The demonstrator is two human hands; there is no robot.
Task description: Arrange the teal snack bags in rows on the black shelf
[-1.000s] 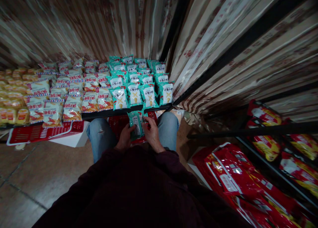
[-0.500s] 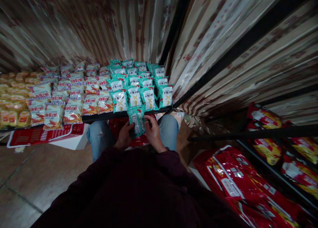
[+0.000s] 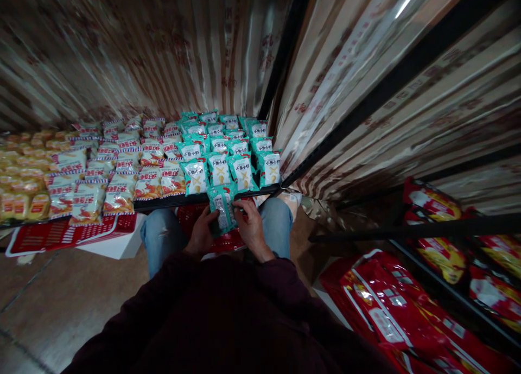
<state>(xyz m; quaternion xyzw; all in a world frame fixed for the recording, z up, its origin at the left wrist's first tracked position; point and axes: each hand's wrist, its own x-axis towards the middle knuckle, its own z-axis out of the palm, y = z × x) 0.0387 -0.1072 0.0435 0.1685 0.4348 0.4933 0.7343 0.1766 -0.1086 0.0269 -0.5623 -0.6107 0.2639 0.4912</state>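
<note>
Both hands hold one teal snack packet [image 3: 222,210] above my lap, its back side facing up. My left hand [image 3: 201,234] grips its left edge with closed fingers. My right hand [image 3: 251,226] pinches its right edge. Just beyond the packet, rows of matching teal snack packets [image 3: 228,154] lie on a low dark shelf [image 3: 171,201]. Under my hands, between my knees in blue jeans, sits a red plastic basket [image 3: 191,215].
Orange-and-white snack bags [image 3: 122,168] and yellow bags [image 3: 20,184] fill the shelf to the left. Another red basket [image 3: 61,230] rests on a white box below it. Large red bags [image 3: 391,309] lie on shelves at the right. Tiled floor [image 3: 61,303] spreads at the left.
The view has tipped down a little, so shelf and packets sit lower in the frame. Both hands keep hold of the teal packet in nearly the same place.
</note>
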